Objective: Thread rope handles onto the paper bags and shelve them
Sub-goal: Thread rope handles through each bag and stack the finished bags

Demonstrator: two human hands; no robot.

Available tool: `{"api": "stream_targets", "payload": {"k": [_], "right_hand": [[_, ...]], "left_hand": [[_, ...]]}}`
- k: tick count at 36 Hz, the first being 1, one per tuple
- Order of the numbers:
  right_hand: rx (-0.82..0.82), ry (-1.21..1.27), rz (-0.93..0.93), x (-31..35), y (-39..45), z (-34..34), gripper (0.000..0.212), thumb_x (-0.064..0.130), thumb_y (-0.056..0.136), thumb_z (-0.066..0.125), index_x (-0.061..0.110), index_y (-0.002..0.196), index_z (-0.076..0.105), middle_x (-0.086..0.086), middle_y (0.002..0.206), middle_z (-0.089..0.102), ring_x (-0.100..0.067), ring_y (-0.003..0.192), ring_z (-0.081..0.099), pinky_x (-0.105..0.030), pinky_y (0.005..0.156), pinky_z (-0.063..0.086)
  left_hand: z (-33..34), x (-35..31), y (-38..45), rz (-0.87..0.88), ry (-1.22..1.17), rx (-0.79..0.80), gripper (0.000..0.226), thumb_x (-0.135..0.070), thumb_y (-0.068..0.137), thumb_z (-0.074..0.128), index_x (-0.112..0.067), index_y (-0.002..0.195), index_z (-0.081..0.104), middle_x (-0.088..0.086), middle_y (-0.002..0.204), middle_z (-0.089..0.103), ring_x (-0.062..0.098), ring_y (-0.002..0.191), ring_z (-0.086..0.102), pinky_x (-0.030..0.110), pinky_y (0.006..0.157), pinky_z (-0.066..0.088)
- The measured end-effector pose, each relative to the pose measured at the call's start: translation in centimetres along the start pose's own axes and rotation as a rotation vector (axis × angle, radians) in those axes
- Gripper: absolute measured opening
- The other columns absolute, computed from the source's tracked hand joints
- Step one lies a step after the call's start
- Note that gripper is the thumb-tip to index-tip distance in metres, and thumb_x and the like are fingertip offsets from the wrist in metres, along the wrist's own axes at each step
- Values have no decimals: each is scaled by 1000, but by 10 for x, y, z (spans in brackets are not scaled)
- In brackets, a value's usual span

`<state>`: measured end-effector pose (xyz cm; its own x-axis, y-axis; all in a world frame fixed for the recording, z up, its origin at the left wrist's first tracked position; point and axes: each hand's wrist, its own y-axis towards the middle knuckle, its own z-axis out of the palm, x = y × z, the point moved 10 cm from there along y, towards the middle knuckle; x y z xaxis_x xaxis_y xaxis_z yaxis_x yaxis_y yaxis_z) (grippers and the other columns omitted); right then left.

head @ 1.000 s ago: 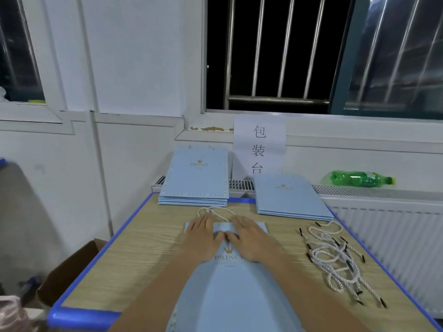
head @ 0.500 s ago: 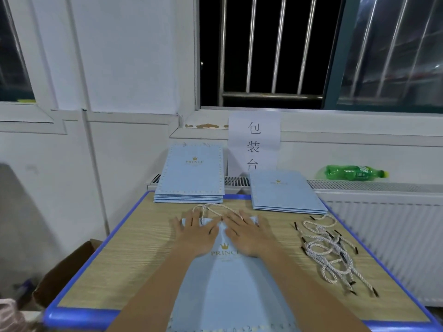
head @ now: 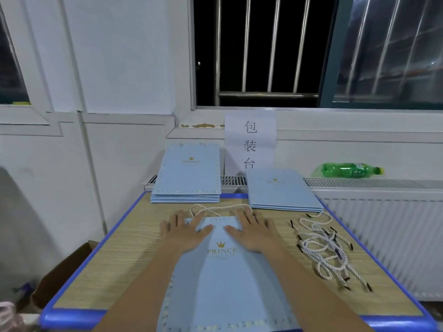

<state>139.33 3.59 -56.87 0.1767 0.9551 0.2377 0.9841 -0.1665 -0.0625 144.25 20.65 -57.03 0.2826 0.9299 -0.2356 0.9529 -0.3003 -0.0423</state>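
The flat pale-blue paper bag (head: 223, 271) lies mid-counter (head: 124, 255) — light, creasable, slippery. Left hand (head: 184, 232) and right hand (head: 251, 232) press it, fingers spread, just below its cream rope handle (head: 215, 209) — best lifted by its edges.

Both hands flat, fingers spread

Left hand (head: 185, 232) and right hand (head: 251, 232) lie palm-down side by side at frame centre, thumbs angled toward each other, bare forearms running in from the bottom edge.
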Motion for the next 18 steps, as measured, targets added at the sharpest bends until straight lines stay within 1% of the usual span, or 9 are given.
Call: {"api": "stream_targets", "payload": {"k": [3,6,7,9,11,12,14,15,18], "right_hand": [[-16,-4,-48,-1,-4,-3,70,64,94,19,32,151,-7,5,159,-14,-23,147,-9,-48,116,-1],[-95,39,-65,-1,-10,-9,70,62,94,25,33,151,-3,6,160,-8,-24,147,-2,-47,116,3],[-148,80,-66,-1,-12,-13,70,61,94,29,33,151,1,7,160,-5,-24,146,3,-46,116,6],[-264,156,-41,-2,-18,-25,72,64,90,30,30,150,10,8,159,5,-22,144,15,-45,115,12],[-388,217,-6,-4,-28,-42,83,70,76,17,25,145,25,2,154,24,-21,136,33,-40,111,22],[-433,223,5,-6,-33,-50,83,68,72,14,24,141,31,3,148,34,-20,129,42,-35,106,28],[-468,159,20,-10,-42,-59,60,58,86,27,24,135,37,6,136,44,-17,120,49,-30,97,35],[-463,110,27,-12,-47,-60,50,51,92,34,23,133,39,6,133,48,-16,118,50,-29,95,36],[-384,62,58,-24,-61,-50,47,46,93,39,20,132,42,5,118,59,-18,111,56,-30,96,37]], "left_hand": [[-1,1,4,108,-60,-18,56,-64,93,20,-49,146,8,9,159,0,21,147,-8,41,116,0],[-10,4,0,193,-190,-110,61,-60,92,31,-36,147,19,2,157,15,20,147,2,37,116,9],[-14,5,-3,190,-238,-152,61,-57,91,36,-31,145,25,1,153,22,21,145,9,36,115,14],[-28,6,-12,193,-256,-314,64,-60,81,34,-22,132,42,0,134,41,26,132,35,37,107,29],[-44,4,-23,209,-253,-483,65,-56,72,31,-16,120,52,2,120,54,29,112,54,38,92,40],[-49,3,-28,206,-257,-508,67,-54,74,31,-13,122,51,4,122,55,29,111,55,38,91,41],[-47,12,-34,121,-241,-446,70,-58,82,35,-12,135,42,3,137,46,24,124,46,32,102,33],[-40,21,-33,71,-195,-378,79,-65,80,31,-14,139,37,2,144,40,21,131,39,31,107,26],[-18,37,-45,52,-38,-155,109,-91,64,10,-25,151,16,1,158,13,17,147,6,37,118,5]]}}
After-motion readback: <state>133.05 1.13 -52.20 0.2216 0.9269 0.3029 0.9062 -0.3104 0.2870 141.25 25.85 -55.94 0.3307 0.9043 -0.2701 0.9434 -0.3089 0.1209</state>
